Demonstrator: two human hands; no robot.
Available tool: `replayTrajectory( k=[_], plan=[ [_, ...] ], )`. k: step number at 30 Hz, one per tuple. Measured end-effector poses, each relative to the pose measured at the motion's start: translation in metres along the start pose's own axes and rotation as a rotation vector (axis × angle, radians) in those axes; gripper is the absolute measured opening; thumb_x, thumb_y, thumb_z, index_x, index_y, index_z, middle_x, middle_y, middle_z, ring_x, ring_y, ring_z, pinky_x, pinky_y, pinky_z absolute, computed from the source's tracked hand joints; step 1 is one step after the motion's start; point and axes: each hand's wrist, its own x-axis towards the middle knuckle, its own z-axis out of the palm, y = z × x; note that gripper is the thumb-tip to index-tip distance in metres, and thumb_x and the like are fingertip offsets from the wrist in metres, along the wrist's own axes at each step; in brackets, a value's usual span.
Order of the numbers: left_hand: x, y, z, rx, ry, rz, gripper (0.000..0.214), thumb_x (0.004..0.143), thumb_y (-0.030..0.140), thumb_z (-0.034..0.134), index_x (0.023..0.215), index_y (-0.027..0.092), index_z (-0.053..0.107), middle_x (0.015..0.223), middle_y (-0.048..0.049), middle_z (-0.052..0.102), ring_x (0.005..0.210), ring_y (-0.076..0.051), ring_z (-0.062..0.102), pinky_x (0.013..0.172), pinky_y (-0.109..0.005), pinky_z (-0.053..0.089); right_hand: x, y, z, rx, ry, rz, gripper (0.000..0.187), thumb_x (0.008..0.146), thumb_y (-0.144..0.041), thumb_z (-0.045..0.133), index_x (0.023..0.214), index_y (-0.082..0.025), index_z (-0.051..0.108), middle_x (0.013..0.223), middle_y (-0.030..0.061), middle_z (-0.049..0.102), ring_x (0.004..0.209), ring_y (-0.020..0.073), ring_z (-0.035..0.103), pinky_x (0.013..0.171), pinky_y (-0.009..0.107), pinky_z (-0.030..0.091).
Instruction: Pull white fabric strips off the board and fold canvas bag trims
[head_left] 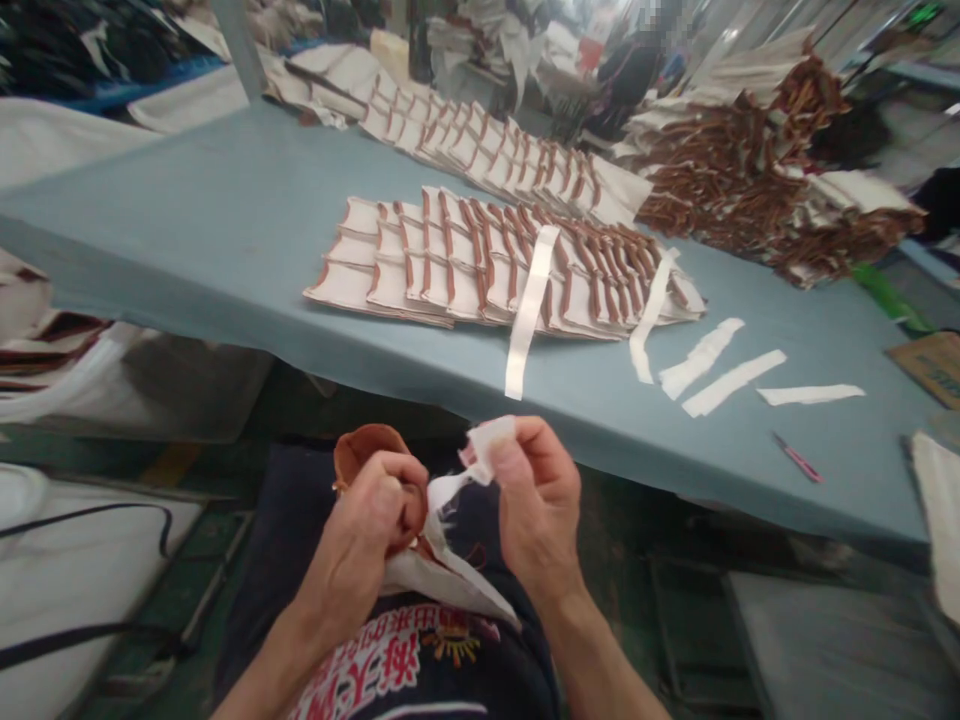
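My left hand (pixel 375 515) is closed on a cream fabric piece with a brown leather handle (pixel 364 445), held over my lap. My right hand (pixel 536 495) pinches a strip of white tape (pixel 487 445) that runs from its fingers down to the fabric piece (pixel 442 580). Both hands are below the front edge of the blue-grey table (pixel 225 230). On the table in front of me lies a fanned row of cream pieces with brown handles (pixel 495 265), with two white strips draped over it.
Several loose white strips (pixel 724 370) and a small pink tool (pixel 799 462) lie on the table at the right. A second fanned row (pixel 495 150) and a tall heap of the same pieces (pixel 765 160) sit farther back. White fabric lies at my left.
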Motion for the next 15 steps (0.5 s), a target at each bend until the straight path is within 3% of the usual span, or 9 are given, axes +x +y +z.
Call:
replayTrajectory(
  k=[2, 4, 8, 12, 15],
  plan=[
    [0.0, -0.011, 0.0, -0.068, 0.108, -0.076, 0.069, 0.106, 0.083, 0.033, 0.08, 0.026, 0.06, 0.062, 0.0001, 0.061, 0.05, -0.017, 0.049, 0.048, -0.028, 0.046, 0.001, 0.009, -0.009, 0.072, 0.014, 0.158, 0.037, 0.101, -0.056, 0.081, 0.092, -0.021, 0.071, 0.068, -0.004, 0.065, 0.056, 0.0104, 0.056, 0.056, 0.023, 0.049],
    [-0.001, -0.023, -0.003, -0.039, 0.151, -0.103, 0.076, 0.105, 0.088, 0.02, 0.073, 0.027, 0.051, 0.057, 0.0009, 0.055, 0.047, -0.017, 0.043, 0.045, -0.028, 0.041, -0.001, 0.018, -0.017, 0.091, -0.108, 0.294, 0.048, 0.095, -0.064, 0.085, 0.09, -0.02, 0.069, 0.063, -0.0058, 0.059, 0.05, 0.0082, 0.046, 0.051, 0.022, 0.04],
    [-0.008, -0.039, -0.018, 0.064, 0.19, -0.15, 0.077, 0.103, 0.091, 0.027, 0.064, 0.028, 0.047, 0.05, 0.0007, 0.049, 0.046, -0.017, 0.038, 0.042, -0.029, 0.031, -0.014, 0.033, -0.023, 0.038, -0.241, 0.47, 0.061, 0.09, -0.076, 0.083, 0.083, -0.02, 0.063, 0.06, -0.0065, 0.053, 0.051, 0.0067, 0.038, 0.048, 0.02, 0.03],
    [-0.022, -0.037, -0.038, 0.173, 0.176, -0.147, 0.073, 0.107, 0.081, 0.03, 0.061, 0.027, 0.046, 0.054, 0.0009, 0.048, 0.053, -0.018, 0.041, 0.048, -0.029, 0.035, -0.031, 0.045, -0.019, 0.023, -0.296, 0.578, 0.068, 0.087, -0.084, 0.079, 0.081, -0.02, 0.059, 0.059, -0.008, 0.048, 0.051, 0.0066, 0.034, 0.048, 0.021, 0.028],
    [-0.032, -0.03, -0.049, 0.243, 0.103, -0.137, 0.053, 0.101, 0.064, 0.056, 0.064, 0.026, 0.051, 0.062, 0.0015, 0.055, 0.06, -0.017, 0.048, 0.054, -0.027, 0.042, -0.042, 0.049, -0.011, 0.016, -0.392, 0.59, 0.062, 0.093, -0.079, 0.075, 0.084, -0.02, 0.059, 0.061, -0.0075, 0.049, 0.053, 0.0078, 0.038, 0.052, 0.021, 0.032]
  ],
)
